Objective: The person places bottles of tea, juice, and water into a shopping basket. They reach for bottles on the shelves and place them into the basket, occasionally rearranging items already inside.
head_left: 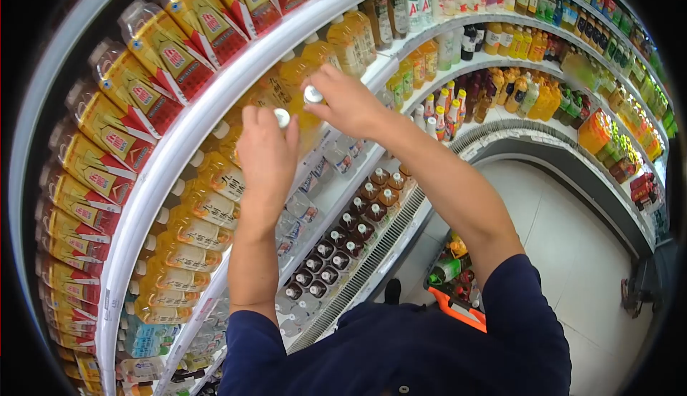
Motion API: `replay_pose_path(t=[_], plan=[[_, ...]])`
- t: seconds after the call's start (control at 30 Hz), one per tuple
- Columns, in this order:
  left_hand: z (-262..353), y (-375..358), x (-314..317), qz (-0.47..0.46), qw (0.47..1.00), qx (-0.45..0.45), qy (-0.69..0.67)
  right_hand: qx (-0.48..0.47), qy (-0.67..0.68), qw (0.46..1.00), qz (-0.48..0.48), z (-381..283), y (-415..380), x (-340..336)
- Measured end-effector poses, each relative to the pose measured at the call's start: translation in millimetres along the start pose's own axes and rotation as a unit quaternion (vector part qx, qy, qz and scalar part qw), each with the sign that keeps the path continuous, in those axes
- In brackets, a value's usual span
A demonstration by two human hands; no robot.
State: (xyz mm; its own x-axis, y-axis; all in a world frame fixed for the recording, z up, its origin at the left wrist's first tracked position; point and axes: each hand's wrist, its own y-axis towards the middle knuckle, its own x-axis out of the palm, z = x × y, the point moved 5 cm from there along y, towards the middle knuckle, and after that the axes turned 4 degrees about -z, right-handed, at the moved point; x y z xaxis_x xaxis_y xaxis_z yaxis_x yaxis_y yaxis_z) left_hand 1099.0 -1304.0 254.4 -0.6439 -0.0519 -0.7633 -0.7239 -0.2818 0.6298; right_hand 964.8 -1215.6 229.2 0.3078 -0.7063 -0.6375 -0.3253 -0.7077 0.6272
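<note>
The left hand [268, 154] is curled on the top of one bottle [282, 118], its white cap showing between thumb and fingers. Just to the right and a little farther off, the right hand [349, 104] closes on a second bottle [313, 95] in much the same way. Both grips look high, around the neck just by the cap.

To handle these well, each bottle is best held upright and moved separately, with the fingers wrapped below the cap so that the load hangs from the neck and no twist reaches the closure. The hands are close together, so a small gap between the bottles would help avoid knocks, as would clearance from the white shelf rail [154, 160] above.

The held bottles show white caps; amber shows between the hands, but which of the two it belongs to I cannot tell. They are at the row of amber bottles [197, 235] with pale labels, which runs left and nearer.

Farther out, red-and-yellow packs [175, 56] line the shelf above, dark bottles [348, 226] with white caps stand lower, and an orange handle [458, 312] shows near the person's body.
</note>
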Motion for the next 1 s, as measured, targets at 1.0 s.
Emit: replay_pose_path(t=[1.0], plan=[[312,-411,341,-0.597,0.720,0.166,-0.312,0.721,-0.054,0.689,-0.040,34,-732,-64]])
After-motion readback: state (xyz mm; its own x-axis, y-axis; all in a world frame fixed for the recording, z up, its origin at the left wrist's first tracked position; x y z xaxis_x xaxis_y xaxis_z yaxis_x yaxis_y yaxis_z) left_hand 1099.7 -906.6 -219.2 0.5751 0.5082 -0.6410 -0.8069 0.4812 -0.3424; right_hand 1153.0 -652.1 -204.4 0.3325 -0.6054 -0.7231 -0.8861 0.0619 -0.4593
